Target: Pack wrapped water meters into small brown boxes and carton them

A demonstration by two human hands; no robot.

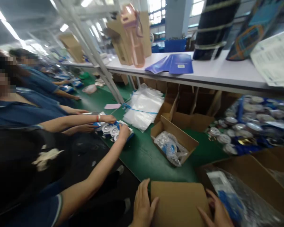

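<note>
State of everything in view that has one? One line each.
Left hand: spread against near box
Right hand: thumb and fingers apart, near box's opposite side
Near box: between both hands; can't tell if sealed
Middle box: open, bubble wrap inside
Right box: open, clear wrap inside
Bags: loose pile
Booklet: lying on shelf
Bottle: upright, lidded

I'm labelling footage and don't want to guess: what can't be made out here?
All in the head view:
Near box: near end cut off by the bottom edge; any contents hidden by its cardboard.
Clear wrap in the open box: contents obscured by its folds.
Paper: print too blurred to read; right part cut off by the picture's edge.
</note>
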